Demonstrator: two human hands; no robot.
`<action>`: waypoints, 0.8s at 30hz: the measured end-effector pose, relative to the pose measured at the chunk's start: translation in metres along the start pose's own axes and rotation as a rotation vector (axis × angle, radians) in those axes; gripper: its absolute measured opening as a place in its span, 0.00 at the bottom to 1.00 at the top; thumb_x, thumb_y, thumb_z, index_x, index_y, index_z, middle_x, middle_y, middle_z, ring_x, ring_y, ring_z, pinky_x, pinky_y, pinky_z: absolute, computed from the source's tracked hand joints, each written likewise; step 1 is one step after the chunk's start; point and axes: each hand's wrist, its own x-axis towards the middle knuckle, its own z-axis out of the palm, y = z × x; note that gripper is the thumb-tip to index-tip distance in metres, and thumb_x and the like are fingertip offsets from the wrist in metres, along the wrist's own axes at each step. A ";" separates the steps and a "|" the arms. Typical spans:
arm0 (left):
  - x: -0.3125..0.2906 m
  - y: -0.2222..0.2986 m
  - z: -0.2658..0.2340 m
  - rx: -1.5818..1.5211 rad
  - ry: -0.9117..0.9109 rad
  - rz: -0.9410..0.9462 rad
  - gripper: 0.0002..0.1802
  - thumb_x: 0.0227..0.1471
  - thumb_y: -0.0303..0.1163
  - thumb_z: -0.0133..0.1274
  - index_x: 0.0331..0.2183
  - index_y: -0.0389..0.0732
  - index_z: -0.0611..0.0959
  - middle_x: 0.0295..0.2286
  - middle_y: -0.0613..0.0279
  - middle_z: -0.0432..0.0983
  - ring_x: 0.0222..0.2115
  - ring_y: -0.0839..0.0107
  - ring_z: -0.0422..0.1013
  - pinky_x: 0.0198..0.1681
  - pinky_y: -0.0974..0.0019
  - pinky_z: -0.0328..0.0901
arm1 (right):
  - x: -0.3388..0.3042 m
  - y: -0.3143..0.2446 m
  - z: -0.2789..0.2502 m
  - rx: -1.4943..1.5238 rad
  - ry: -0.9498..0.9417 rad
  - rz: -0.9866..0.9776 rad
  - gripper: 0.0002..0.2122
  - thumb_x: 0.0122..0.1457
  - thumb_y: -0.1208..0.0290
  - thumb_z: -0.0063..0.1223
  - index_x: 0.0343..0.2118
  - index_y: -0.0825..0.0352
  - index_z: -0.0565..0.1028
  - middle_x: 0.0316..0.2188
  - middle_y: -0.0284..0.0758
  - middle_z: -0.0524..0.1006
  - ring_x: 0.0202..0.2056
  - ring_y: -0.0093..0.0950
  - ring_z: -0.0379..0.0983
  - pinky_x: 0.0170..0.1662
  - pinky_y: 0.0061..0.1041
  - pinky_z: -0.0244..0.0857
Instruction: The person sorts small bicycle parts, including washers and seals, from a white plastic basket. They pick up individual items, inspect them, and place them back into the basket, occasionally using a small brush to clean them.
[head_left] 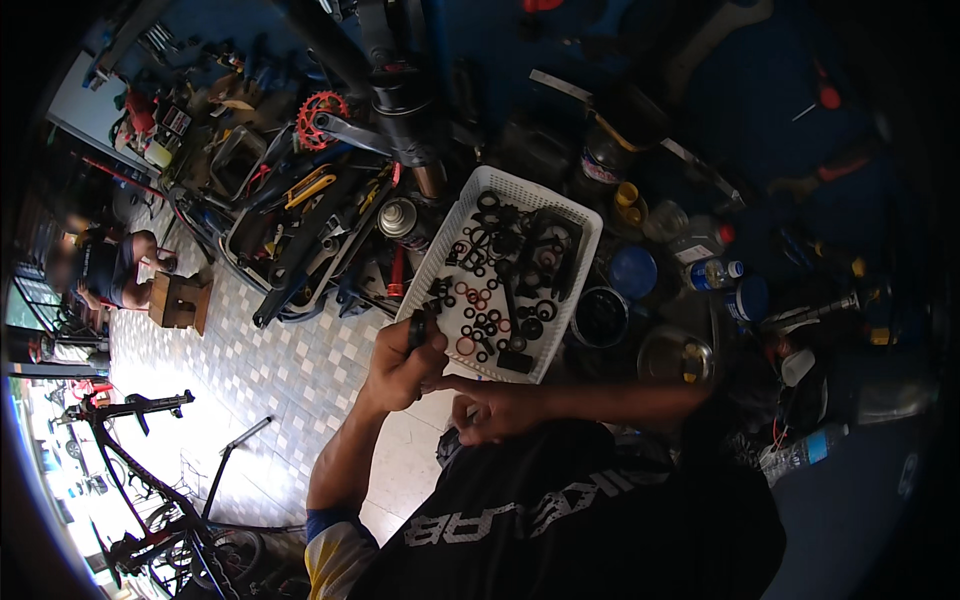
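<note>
My left hand (pixel 400 370) is closed around a small black ring-like part (pixel 417 330) that pokes up between the fingers; its full shape is hidden. Close beside it is my right hand (pixel 487 408), its index finger stretched toward the left hand's fingers and the others loosely bent, with nothing visible in them. Just beyond both hands stands a white plastic basket (pixel 590 290). Inside lie many black rubber rings, some reddish-brown rings (pixel 465 346), and larger black parts (pixel 515 360).
Left of the basket are a spray can (pixel 398 220) and a bin of tools (pixel 300 230). Jars, bottles and a blue lid (pixel 632 270) crowd its right. A bicycle frame (pixel 150 470) stands at lower left on the tiles; a seated person (pixel 110 265) is behind a wooden box (pixel 178 302).
</note>
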 end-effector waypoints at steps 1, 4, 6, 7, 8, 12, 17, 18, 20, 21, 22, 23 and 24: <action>0.000 -0.003 -0.002 0.054 0.006 0.068 0.11 0.63 0.29 0.48 0.27 0.39 0.69 0.14 0.70 0.61 0.12 0.81 0.57 0.14 0.73 0.52 | 0.000 0.001 -0.002 -0.027 0.021 -0.012 0.36 0.63 0.65 0.56 0.71 0.47 0.49 0.36 0.37 0.72 0.27 0.27 0.75 0.29 0.26 0.73; -0.003 -0.017 -0.007 0.221 0.029 0.291 0.10 0.64 0.30 0.48 0.29 0.40 0.70 0.14 0.70 0.61 0.13 0.80 0.58 0.15 0.72 0.53 | -0.001 0.003 -0.015 -0.109 0.064 -0.035 0.30 0.64 0.65 0.54 0.68 0.52 0.57 0.35 0.37 0.74 0.27 0.27 0.75 0.30 0.27 0.73; -0.002 -0.022 -0.009 -0.092 0.111 0.179 0.09 0.63 0.31 0.50 0.31 0.38 0.72 0.15 0.72 0.63 0.14 0.82 0.57 0.16 0.73 0.52 | -0.001 0.004 -0.031 -0.163 0.099 -0.056 0.26 0.64 0.64 0.53 0.66 0.55 0.63 0.35 0.37 0.75 0.27 0.27 0.76 0.31 0.27 0.73; -0.002 -0.025 -0.011 -0.248 0.150 0.124 0.08 0.63 0.31 0.50 0.32 0.38 0.73 0.16 0.73 0.64 0.15 0.82 0.57 0.16 0.73 0.52 | 0.000 0.005 -0.039 -0.191 0.117 -0.068 0.25 0.64 0.64 0.52 0.65 0.56 0.66 0.35 0.38 0.75 0.28 0.28 0.76 0.31 0.27 0.73; 0.002 -0.029 -0.013 -0.117 0.276 0.111 0.09 0.64 0.34 0.52 0.35 0.39 0.74 0.16 0.75 0.63 0.15 0.84 0.56 0.16 0.74 0.51 | -0.001 0.006 -0.054 -0.544 0.327 -0.103 0.20 0.64 0.64 0.53 0.58 0.59 0.72 0.35 0.38 0.76 0.31 0.31 0.77 0.35 0.31 0.73; -0.001 -0.024 -0.025 0.109 0.469 -0.126 0.08 0.64 0.33 0.51 0.41 0.39 0.75 0.22 0.74 0.65 0.17 0.85 0.58 0.19 0.75 0.54 | 0.014 -0.003 -0.109 -1.129 0.818 -0.019 0.11 0.61 0.62 0.56 0.40 0.63 0.80 0.39 0.34 0.79 0.41 0.32 0.78 0.43 0.35 0.72; 0.001 -0.054 -0.017 -0.109 0.496 -0.074 0.20 0.63 0.30 0.48 0.55 0.34 0.73 0.26 0.70 0.67 0.24 0.80 0.64 0.28 0.74 0.63 | 0.052 0.023 -0.124 -1.511 0.770 0.070 0.08 0.58 0.68 0.52 0.33 0.66 0.80 0.34 0.38 0.78 0.44 0.37 0.75 0.46 0.41 0.69; 0.000 -0.056 -0.014 -0.119 0.488 -0.083 0.20 0.63 0.31 0.48 0.54 0.34 0.73 0.26 0.70 0.68 0.24 0.80 0.64 0.27 0.74 0.63 | 0.058 0.032 -0.127 -1.617 0.786 0.024 0.07 0.55 0.70 0.52 0.30 0.65 0.81 0.33 0.36 0.79 0.45 0.35 0.73 0.47 0.39 0.65; -0.001 -0.057 -0.010 -0.121 0.475 -0.077 0.19 0.64 0.32 0.49 0.53 0.34 0.74 0.25 0.69 0.68 0.22 0.80 0.65 0.26 0.73 0.63 | 0.063 0.040 -0.132 -1.671 0.788 0.001 0.07 0.55 0.70 0.52 0.30 0.64 0.81 0.33 0.36 0.79 0.45 0.34 0.72 0.49 0.38 0.63; -0.003 -0.056 -0.009 -0.118 0.473 -0.082 0.19 0.64 0.32 0.49 0.53 0.34 0.74 0.24 0.69 0.68 0.22 0.79 0.64 0.25 0.73 0.63 | 0.065 0.040 -0.133 -1.697 0.789 -0.011 0.07 0.55 0.70 0.52 0.29 0.64 0.81 0.33 0.36 0.79 0.45 0.34 0.71 0.50 0.38 0.61; -0.005 -0.054 -0.008 -0.115 0.469 -0.087 0.19 0.64 0.32 0.49 0.54 0.34 0.74 0.24 0.69 0.68 0.21 0.79 0.64 0.25 0.73 0.62 | 0.065 0.040 -0.136 -1.675 0.759 -0.001 0.07 0.55 0.70 0.52 0.29 0.64 0.81 0.33 0.36 0.79 0.45 0.33 0.70 0.52 0.38 0.58; -0.006 -0.053 -0.006 -0.111 0.463 -0.091 0.19 0.64 0.32 0.49 0.54 0.34 0.74 0.23 0.68 0.68 0.20 0.79 0.64 0.25 0.73 0.62 | 0.066 0.040 -0.137 -1.666 0.751 0.000 0.06 0.55 0.70 0.52 0.29 0.64 0.81 0.33 0.35 0.79 0.45 0.34 0.70 0.52 0.38 0.58; -0.006 -0.056 -0.007 -0.119 0.462 -0.076 0.20 0.64 0.32 0.49 0.54 0.34 0.73 0.22 0.68 0.68 0.19 0.78 0.63 0.24 0.73 0.61 | 0.066 0.040 -0.138 -1.656 0.744 0.002 0.06 0.55 0.70 0.52 0.29 0.64 0.81 0.33 0.35 0.79 0.45 0.34 0.70 0.52 0.38 0.59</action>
